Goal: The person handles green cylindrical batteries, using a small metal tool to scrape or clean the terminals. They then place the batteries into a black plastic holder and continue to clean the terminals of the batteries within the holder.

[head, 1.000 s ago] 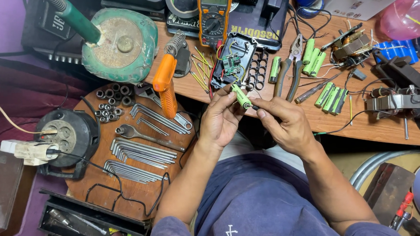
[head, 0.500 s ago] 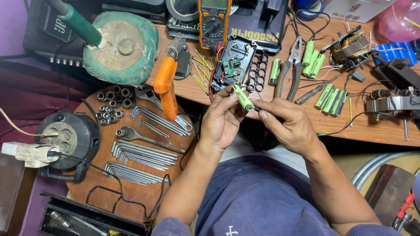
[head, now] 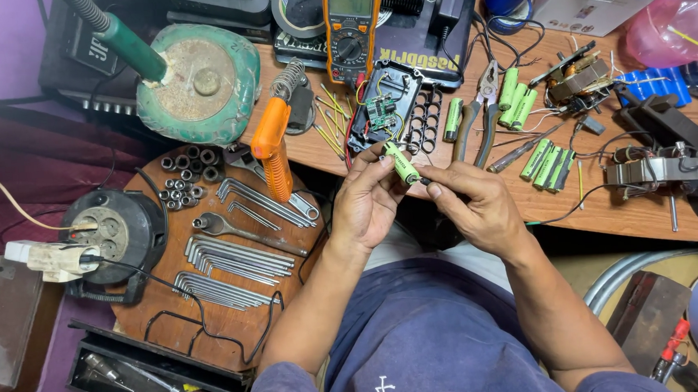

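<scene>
While the green battery cell [head: 402,167] sat pinched between my left hand [head: 368,199] & right hand [head: 471,205], just in front of the open black battery case [head: 396,112], I judged steady fingertip grip best, w/ terminals kept off the pliers [head: 481,107].

Even, soft light over my bench [head: 592,205], no hard shadows. Sharp at centre, slight wide-angle bend at edges, dimmer bottom left.

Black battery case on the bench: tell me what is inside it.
The black battery case lies open. Inside sits a small green circuit board with thin wires; beside it is a black holder with round, empty cell slots. Its near corner is hidden behind the left hand.
</scene>
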